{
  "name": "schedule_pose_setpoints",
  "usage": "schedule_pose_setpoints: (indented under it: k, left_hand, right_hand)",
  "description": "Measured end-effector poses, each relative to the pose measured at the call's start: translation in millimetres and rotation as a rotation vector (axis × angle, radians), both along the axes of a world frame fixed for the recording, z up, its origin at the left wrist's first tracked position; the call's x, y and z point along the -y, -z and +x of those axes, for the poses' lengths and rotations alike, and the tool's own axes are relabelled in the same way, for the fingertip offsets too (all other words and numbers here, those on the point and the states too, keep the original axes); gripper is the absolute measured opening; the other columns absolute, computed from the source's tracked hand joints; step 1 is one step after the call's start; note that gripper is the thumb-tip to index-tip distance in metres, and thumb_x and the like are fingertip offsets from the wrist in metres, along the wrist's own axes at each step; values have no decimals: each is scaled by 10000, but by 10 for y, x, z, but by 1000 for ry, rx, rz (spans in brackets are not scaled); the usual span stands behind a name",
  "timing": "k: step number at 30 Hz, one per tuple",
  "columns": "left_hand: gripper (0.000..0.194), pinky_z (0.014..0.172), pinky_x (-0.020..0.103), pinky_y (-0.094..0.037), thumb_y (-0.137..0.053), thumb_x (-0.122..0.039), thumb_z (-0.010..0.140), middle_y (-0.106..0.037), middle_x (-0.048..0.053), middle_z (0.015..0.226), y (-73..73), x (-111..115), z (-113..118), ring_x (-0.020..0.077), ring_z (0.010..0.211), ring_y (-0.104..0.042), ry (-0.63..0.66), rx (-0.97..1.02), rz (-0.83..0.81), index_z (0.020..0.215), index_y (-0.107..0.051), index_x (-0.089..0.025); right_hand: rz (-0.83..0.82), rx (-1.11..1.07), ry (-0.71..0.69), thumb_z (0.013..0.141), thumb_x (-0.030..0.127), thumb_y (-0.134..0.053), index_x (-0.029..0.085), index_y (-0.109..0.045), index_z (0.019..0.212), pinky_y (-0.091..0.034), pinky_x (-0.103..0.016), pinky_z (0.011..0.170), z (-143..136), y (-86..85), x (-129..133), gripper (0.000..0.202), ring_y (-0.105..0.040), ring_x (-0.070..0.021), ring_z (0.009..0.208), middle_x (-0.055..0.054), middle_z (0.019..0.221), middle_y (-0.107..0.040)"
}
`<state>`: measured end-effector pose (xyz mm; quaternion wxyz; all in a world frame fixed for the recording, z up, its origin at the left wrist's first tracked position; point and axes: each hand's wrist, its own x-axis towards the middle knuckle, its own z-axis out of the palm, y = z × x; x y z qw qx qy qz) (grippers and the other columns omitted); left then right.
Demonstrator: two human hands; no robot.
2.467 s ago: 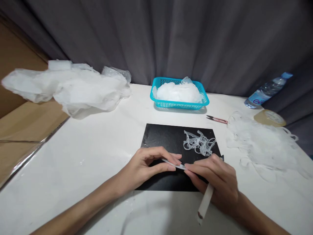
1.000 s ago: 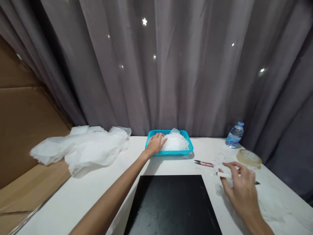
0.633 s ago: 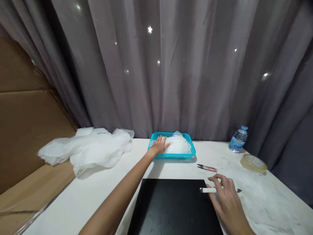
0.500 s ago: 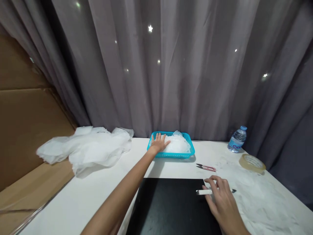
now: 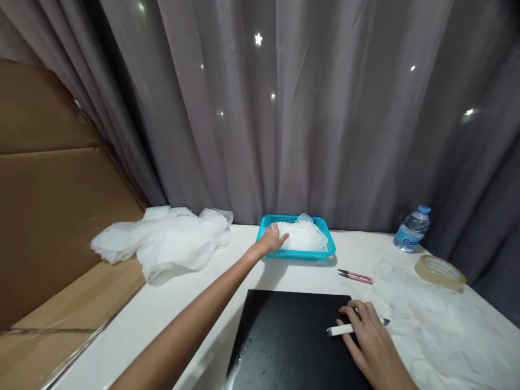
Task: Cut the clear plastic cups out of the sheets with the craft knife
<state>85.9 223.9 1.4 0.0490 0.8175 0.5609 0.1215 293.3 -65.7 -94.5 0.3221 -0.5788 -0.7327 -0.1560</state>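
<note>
My left hand [image 5: 273, 240] reaches into the left side of a blue plastic basket [image 5: 298, 254]. Its fingers are curled at the edge of the white, thin, sheet-like material [image 5: 304, 236] inside, with the thumb on top; the fingertips are partly hidden. Over the right edge of a black flat board [image 5: 298, 330], my right hand [image 5: 368, 333] holds a slim white tool [image 5: 340, 330] between its fingers. One end of the tool looks silvery and a dark pointed tip sticks out past the hand; its exact kind is unclear.
Pink-handled thread snips [image 5: 355, 277] lie beyond the board. To the right are white filmy sheets [image 5: 442, 319], a tape roll [image 5: 441, 272] and a water bottle [image 5: 411, 230]. A crumpled white heap [image 5: 174, 244] lies left, beside a cardboard box [image 5: 60, 216]. Grey curtains [image 5: 284, 135] hang behind.
My left hand, spread flat on the white material before, has curled its fingers at the material's left edge. My right hand keeps the white tool. The view has shifted slightly left.
</note>
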Motion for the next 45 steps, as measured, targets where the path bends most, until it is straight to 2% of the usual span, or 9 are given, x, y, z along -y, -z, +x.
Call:
schedule_pose_setpoints:
  k: [4, 9, 13, 16, 24, 36, 39, 42, 45]
  left_hand:
    - [415, 999, 513, -563, -646, -380, 1027, -617, 128, 1392, -175, -101, -543, 287, 1193, -652, -23, 17, 127, 1385, -593, -177]
    - [483, 1123, 592, -437, -671, -431, 994, -568, 145, 1468, -414, -240, -1725, 340, 1339, -553, -217, -79, 219, 1392, -591, -169]
    - [600, 1122, 571, -431, -652, -572, 952, -607, 182, 1441, -449, -276, -2556, 349, 1326, -577, -289, -160, 166, 1363, -638, -135]
    - [588, 1131, 508, -442, -662, -581, 934, -626, 178, 1431, -401, -265, -2849, 331, 1324, -587, -221, -211, 149, 1339, -678, -154]
    - [246, 987, 476, -565, -656, -354, 1024, -703, 94, 1224, -450, -240, -2764, 245, 1103, -686, -161, -266, 231, 1168, -695, -159]
    - [361, 770, 336, -466, -272, -352, 1056, -685, 150, 1037, -1091, 39, -2630, 297, 998, -663, -257, -109, 422, 913, -564, -193]
    - [320, 779, 316, -453, -322, -366, 1022, -697, 103, 953, -992, 255, -2487, 259, 914, -669, -112, -111, 313, 855, -547, -211]
    - [311, 744, 291, -441, -393, -396, 994, -703, 47, 866, -669, 568, -2271, 213, 778, -666, 88, -138, 148, 794, -561, -226]
    - [308, 677, 294, -422, -460, -380, 957, -698, 48, 785, -327, 818, -2137, 211, 683, -655, 172, -152, 21, 721, -576, -221]
  right_hand:
    - [26, 14, -16, 1043, 271, -479, 230, -607, 1143, -576, -419, 795, 39, 19, 6, 168, -650, -280, 934, -99, 1055, -636]
    - [58, 63, -59, 1061, 296, -450, 239, -598, 1195, -552, -393, 799, 64, 68, -9, 207, -655, -270, 946, -85, 1043, -659]
    - [86, 70, -42, 1061, 294, -444, 233, -588, 1210, -551, -384, 801, 64, 98, -21, 216, -661, -269, 963, -87, 1063, -664]
    - [71, 67, -46, 1058, 285, -447, 243, -577, 1219, -554, -385, 820, 61, 108, -18, 211, -668, -266, 968, -77, 1066, -668]
    - [105, 22, -78, 1054, 274, -455, 231, -586, 1191, -575, -324, 754, 41, 44, -23, 194, -665, -227, 899, -66, 1017, -648]
    - [-6, -99, -51, 1035, 303, -508, 250, -601, 1169, -595, -344, 765, 57, 139, -13, 172, -675, -241, 933, -67, 1033, -642]
    - [1, -103, -54, 1039, 312, -490, 254, -600, 1161, -593, -354, 760, 57, 136, -9, 174, -677, -243, 922, -68, 1032, -641]
    - [-7, -105, -48, 1043, 329, -487, 258, -599, 1171, -590, -369, 768, 64, 150, -3, 185, -673, -250, 934, -70, 1047, -638]
    - [-38, -127, -44, 1044, 343, -498, 263, -600, 1166, -587, -381, 788, 73, 171, -1, 177, -663, -254, 942, -68, 1048, -637]
